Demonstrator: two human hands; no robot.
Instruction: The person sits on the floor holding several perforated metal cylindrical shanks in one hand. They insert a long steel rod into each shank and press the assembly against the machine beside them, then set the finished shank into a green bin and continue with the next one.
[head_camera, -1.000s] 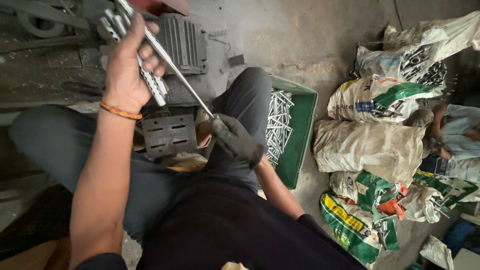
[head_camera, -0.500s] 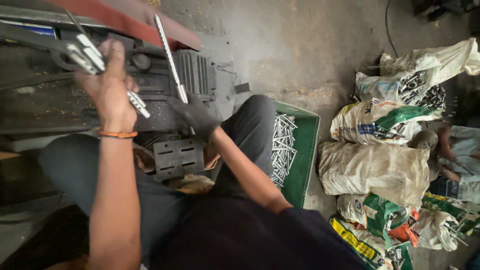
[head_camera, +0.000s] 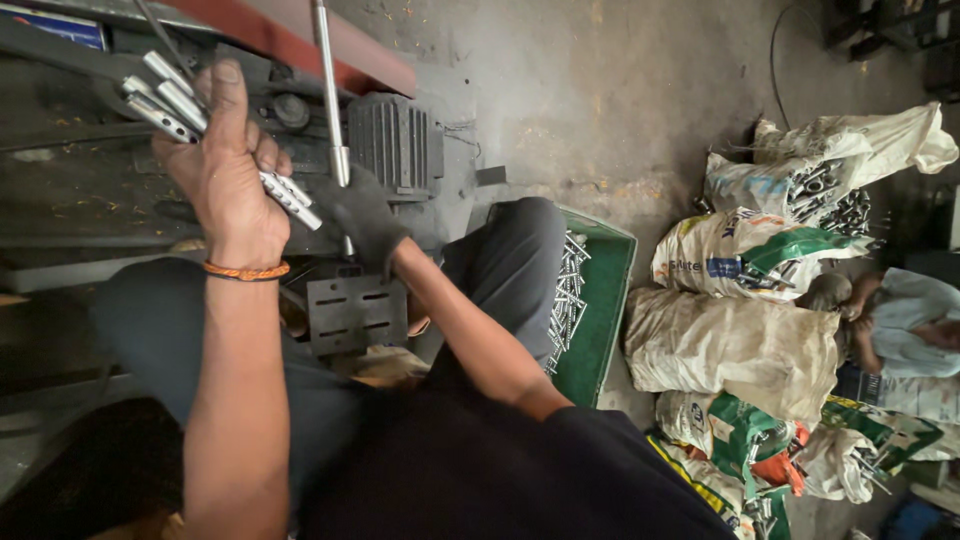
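Two hands busy with metal rods over a grimy machine.

The left hand (head_camera: 228, 165) is clenched around a bundle of short silver rods (head_camera: 175, 105), raised above the machine (head_camera: 390, 140). The right hand (head_camera: 362, 215), in a dark glove, is closed on the lower end of a long steel rod (head_camera: 328, 90) standing nearly upright. A green crate (head_camera: 605, 300) of rods sits just beside the right knee; bare concrete floor (head_camera: 620, 90) lies beyond.

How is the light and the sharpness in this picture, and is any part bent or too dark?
Head view: soft, even light; the concrete floor looks brightest. The lower left corner sinks into shadow. The left hand and its metal rods are sharp, with small glints. The wide lens stretches the edges, so the sacks lean outward.
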